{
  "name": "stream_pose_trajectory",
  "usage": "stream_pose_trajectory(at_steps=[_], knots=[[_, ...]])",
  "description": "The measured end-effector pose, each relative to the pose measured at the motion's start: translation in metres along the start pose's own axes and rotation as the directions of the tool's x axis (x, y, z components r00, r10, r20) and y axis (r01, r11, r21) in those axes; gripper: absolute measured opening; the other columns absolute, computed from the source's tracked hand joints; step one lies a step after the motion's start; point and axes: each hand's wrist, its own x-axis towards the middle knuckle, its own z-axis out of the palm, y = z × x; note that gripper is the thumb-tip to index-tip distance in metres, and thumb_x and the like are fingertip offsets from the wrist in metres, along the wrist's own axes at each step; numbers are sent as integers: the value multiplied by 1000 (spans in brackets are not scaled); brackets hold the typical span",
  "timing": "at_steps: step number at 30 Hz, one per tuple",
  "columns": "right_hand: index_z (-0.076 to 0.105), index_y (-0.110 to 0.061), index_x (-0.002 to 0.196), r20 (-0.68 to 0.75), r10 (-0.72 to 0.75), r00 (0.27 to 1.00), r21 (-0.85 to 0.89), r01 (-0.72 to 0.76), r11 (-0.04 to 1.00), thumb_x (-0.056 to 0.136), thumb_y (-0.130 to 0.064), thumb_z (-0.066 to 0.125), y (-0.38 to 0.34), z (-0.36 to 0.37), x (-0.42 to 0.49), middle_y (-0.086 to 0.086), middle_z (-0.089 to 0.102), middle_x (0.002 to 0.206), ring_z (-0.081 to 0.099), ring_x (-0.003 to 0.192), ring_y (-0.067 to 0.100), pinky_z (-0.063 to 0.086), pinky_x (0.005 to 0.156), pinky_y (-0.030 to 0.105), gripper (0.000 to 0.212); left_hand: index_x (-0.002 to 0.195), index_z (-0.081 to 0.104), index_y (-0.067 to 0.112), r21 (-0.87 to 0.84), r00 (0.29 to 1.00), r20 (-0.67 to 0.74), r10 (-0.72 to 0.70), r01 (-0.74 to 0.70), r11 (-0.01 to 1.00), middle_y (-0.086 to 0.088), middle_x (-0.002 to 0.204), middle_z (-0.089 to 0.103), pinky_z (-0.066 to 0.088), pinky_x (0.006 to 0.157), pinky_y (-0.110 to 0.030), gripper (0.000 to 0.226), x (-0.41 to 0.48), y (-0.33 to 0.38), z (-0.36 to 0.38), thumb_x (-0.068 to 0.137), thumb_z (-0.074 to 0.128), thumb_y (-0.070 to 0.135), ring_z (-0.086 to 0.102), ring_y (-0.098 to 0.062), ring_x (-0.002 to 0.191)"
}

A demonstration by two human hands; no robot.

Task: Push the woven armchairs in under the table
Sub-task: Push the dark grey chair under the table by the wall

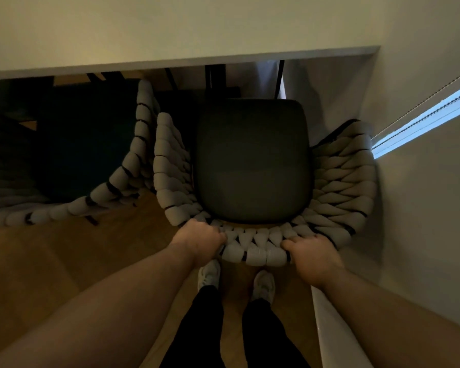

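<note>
A woven armchair (337, 181) with thick pale woven cords and a dark seat cushion (252, 160) stands directly below me, facing the white table (170, 30). The front of the seat lies just short of the table's edge. My left hand (199, 236) grips the top of the woven backrest on its left side. My right hand (312, 251) grips the same rim on the right, fingers curled over the cords. A second woven armchair (122, 171) stands at the left, its seat partly under the table.
A white wall (422, 208) runs close along the chair's right side, with a bright window strip and bead cord (420, 120). Dark table legs (215, 78) show under the tabletop. My feet in white shoes (263, 284) stand on the wooden floor (64, 251) behind the chair.
</note>
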Motion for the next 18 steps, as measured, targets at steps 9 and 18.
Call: stream_pose_trajectory(at_steps=[9, 18], knots=[[58, -37, 140, 7, 110, 994, 341, -105, 934, 95, -75, 45, 49, -20, 10, -8, 58, 140, 47, 136, 18, 23, 123, 56, 60, 142, 54, 36, -344, 971, -103, -214, 167, 924, 7, 143, 60, 6, 127, -58, 71, -6, -62, 6, 94, 28, 81, 40, -18, 146], [17, -17, 166, -117, 760, 639, 681, -505, 530, 93, -21, 70, 114, -31, 47, 8, 12, 173, 33, 144, 46, 37, 115, 50, 90, 154, 35, 15, -926, 444, 329, -834, 323, -193, -17, 151, 49, 48, 108, -55, 88, 10, -105, 15, 84, 86, 29, 51, -42, 135]])
